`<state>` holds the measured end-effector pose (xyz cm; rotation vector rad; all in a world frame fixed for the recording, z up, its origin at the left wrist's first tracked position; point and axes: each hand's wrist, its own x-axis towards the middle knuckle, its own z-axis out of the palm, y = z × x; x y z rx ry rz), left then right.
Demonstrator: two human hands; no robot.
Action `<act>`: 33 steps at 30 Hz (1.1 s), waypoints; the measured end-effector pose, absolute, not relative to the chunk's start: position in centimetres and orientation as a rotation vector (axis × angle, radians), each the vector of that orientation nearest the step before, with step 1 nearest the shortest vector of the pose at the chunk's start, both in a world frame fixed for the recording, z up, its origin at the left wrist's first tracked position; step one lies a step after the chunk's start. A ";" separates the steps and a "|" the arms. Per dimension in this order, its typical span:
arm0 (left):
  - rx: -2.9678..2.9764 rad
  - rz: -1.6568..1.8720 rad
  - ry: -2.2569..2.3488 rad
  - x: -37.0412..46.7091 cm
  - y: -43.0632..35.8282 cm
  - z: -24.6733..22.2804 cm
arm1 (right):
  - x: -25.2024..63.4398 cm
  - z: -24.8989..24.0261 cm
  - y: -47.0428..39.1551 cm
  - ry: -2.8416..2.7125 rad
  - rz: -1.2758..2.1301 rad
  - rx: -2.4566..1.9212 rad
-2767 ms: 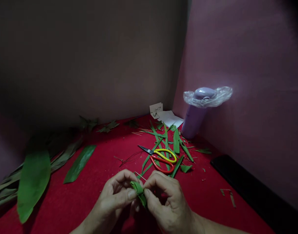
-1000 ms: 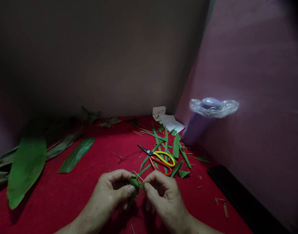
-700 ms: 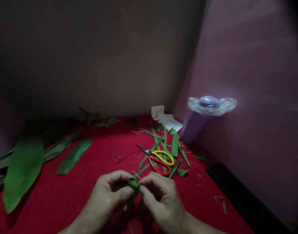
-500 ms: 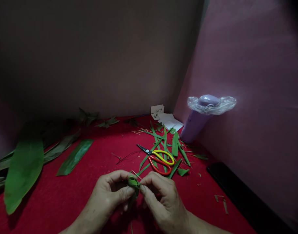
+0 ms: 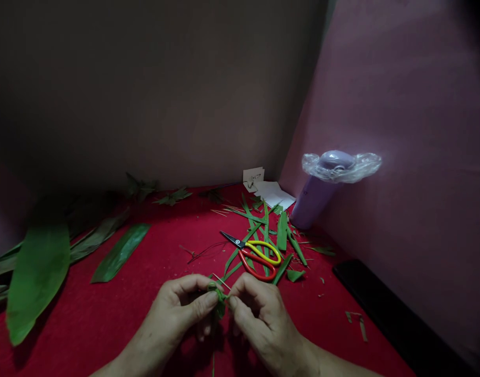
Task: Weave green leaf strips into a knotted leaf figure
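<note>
Between thumb and index finger, my left hand grips a small folded green leaf piece near the bottom centre. My right hand is pinched at the piece's right side, on a thin green end of it. A thin pale stick slants across just above the leaf piece, its right end reaching my right fingers. Beyond my right hand, scissors with one yellow and one red handle lie over green leaf strips, the dark blades pointing up and left.
Large green leaves lie at the left, with a shorter leaf piece beside them. White papers rest at the back. A purple bottle topped with clear plastic stands right, behind a long black object. Walls enclose the red surface.
My right hand has shifted slightly right, and its fingertips are a little farther from my left thumb. The leaf piece has turned a little in my left fingers.
</note>
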<state>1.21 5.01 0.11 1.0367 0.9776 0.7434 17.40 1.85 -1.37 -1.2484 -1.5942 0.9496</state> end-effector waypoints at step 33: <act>0.996 0.718 0.938 1.2 4.9 0.0 | 17.3 -1.0 1.9 -1.616 0.817 -1.209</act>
